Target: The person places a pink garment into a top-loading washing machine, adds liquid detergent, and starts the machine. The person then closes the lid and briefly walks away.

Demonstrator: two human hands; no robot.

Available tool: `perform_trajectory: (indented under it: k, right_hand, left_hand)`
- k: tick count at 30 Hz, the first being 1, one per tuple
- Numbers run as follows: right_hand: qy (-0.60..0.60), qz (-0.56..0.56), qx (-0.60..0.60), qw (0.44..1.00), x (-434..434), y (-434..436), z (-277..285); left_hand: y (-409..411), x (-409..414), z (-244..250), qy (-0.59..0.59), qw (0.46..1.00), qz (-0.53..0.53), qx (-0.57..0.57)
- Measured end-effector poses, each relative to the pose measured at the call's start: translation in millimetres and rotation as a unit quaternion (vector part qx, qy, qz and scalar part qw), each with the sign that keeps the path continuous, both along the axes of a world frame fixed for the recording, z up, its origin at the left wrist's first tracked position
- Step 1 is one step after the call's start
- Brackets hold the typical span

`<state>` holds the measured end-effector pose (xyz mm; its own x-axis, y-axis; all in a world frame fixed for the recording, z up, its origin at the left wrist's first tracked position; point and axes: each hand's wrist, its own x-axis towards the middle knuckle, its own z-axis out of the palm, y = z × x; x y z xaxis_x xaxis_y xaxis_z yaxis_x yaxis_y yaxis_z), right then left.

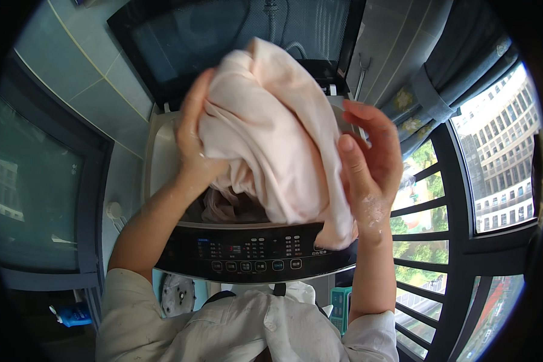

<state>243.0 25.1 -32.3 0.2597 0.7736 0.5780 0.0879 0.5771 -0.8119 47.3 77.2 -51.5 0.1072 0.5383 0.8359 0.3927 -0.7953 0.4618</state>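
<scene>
A bundle of pale pink cloth [271,131] is held up over the open tub of a top-loading washing machine [163,149]. My left hand [199,131] grips the bundle's left side, its fingers partly hidden by the fabric. At the bundle's right edge is my right hand [373,158], fingers spread and curved; whether it touches the cloth is unclear. Suds or wet patches show on both wrists. Darker, pinkish-brown fabric [221,206] lies in the tub below. The machine's control panel [258,253] is lit and faces me.
The machine's raised glass lid [185,45] stands behind the tub. Tiled wall [95,86] and a dark-framed glass door [36,181] are on the left. A tied curtain [430,90] and barred window [418,226] are on the right. A blue bottle [74,314] lies low at left.
</scene>
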Motion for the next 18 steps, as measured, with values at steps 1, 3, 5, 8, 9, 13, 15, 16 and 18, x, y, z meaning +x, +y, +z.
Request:
perform_trajectory:
  k: [1,3,5,8,9,13,15,16,18]
  right_hand:
    - [-0.078,-0.065,0.059,0.993,15.1,4.0,2.5]
    - [-0.035,-0.110,0.031,0.993,29.4,8.8,-15.9]
    - [0.039,-0.062,-0.114,0.991,33.6,17.8,-39.1]
    - [-0.070,-0.017,-0.168,0.983,30.1,36.1,-69.6]
    - [-0.094,-0.002,-0.149,0.984,27.2,44.2,-76.5]
    - [-0.167,0.037,-0.104,0.980,10.7,76.6,-87.0]
    - [-0.271,0.020,-0.085,0.959,10.6,84.2,-93.4]
    - [-0.279,0.021,-0.091,0.956,14.4,85.2,-96.2]
    - [-0.298,-0.001,-0.122,0.947,23.4,79.9,-95.0]
  left_hand:
    - [14.7,-6.4,4.5,-0.025,0.998,0.051,0.026]
    - [26.1,-22.8,-8.0,0.137,0.972,0.167,0.097]
    - [28.9,-32.5,-49.5,0.454,0.881,0.106,-0.077]
    - [30.0,-27.7,-93.0,0.597,0.746,-0.079,-0.284]
    - [36.4,-20.1,-101.5,0.580,0.767,-0.073,-0.265]
    - [53.9,-5.9,-179.8,0.638,0.714,-0.066,-0.282]
    - [52.4,-3.9,-230.7,0.680,0.615,-0.090,-0.390]
    - [46.0,-3.6,-256.8,0.653,0.653,-0.089,-0.372]
    - [43.7,7.0,-296.6,0.621,0.687,-0.120,-0.358]
